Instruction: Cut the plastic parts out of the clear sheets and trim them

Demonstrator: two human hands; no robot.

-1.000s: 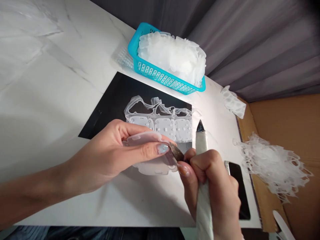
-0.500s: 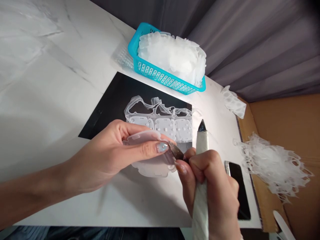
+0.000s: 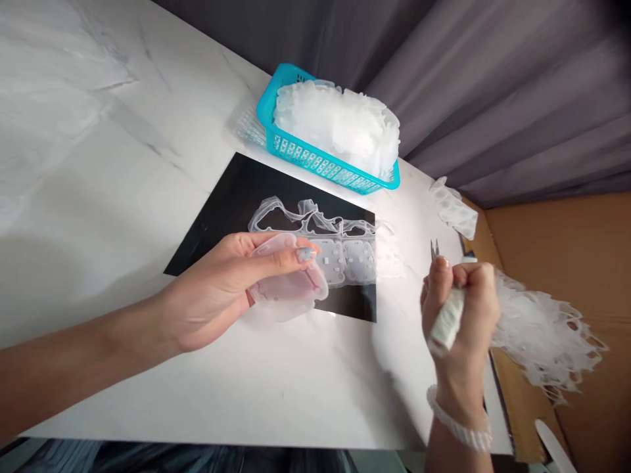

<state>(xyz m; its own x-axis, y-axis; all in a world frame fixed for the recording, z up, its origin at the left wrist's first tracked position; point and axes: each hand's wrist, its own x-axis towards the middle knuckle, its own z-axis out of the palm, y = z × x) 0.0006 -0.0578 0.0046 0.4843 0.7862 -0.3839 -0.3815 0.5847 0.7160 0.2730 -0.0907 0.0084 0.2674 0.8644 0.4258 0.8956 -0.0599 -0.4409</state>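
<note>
My left hand (image 3: 231, 289) pinches a translucent silicone piece (image 3: 288, 289) between thumb and fingers, just above the front edge of a black mat (image 3: 231, 197). My right hand (image 3: 461, 302) is closed in a fist round a tape-wrapped pair of small scissors (image 3: 446, 322), whose tips point up at the right side of the table. A silicone sheet with square pads and trimmed-out strips (image 3: 325, 240) lies on the mat behind the left hand.
A turquoise basket (image 3: 315, 161) heaped with white silicone pieces stands at the back. A pile of lacy silicone trimmings (image 3: 542, 335) lies in a cardboard box (image 3: 562, 249) at the right. Another scrap (image 3: 451, 207) sits near the curtain. White marble tabletop (image 3: 98, 164) extends to the left.
My right hand has pulled the scissors away from the held piece and swung right toward the box, turning into a fist. The left hand keeps its hold and moved slightly up.
</note>
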